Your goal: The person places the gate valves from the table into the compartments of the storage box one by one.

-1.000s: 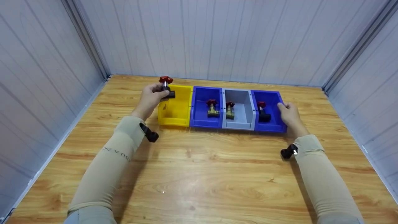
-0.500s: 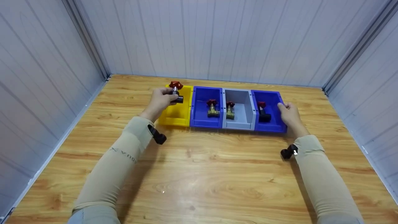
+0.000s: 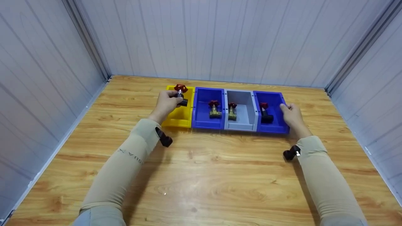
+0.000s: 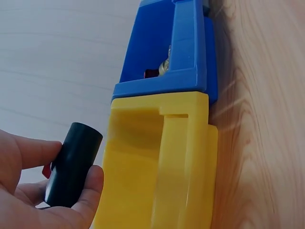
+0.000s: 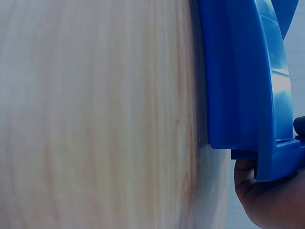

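Observation:
My left hand (image 3: 168, 103) grips a black valve with a red handwheel (image 3: 181, 94) over the yellow bin (image 3: 179, 116); in the left wrist view the valve's black body (image 4: 72, 164) lies between thumb and fingers beside the yellow bin (image 4: 157, 162). My right hand (image 3: 290, 115) rests against the right side of the right blue bin (image 3: 276, 125), which holds a black valve (image 3: 265, 113). A thumb touches that bin's rim (image 5: 279, 164) in the right wrist view. The left blue bin (image 3: 204, 123) and the grey bin (image 3: 248, 114) each hold a brass valve.
The four bins stand in a row near the back of a wooden table (image 3: 213, 175). Grey panel walls (image 3: 220, 37) close in the back and both sides. Small black wrist cameras (image 3: 290, 153) sit on both sleeves.
My left hand has carried the black valve rightward and slightly down, from beside the yellow bin's far left corner to over the bin. The right hand has stayed put.

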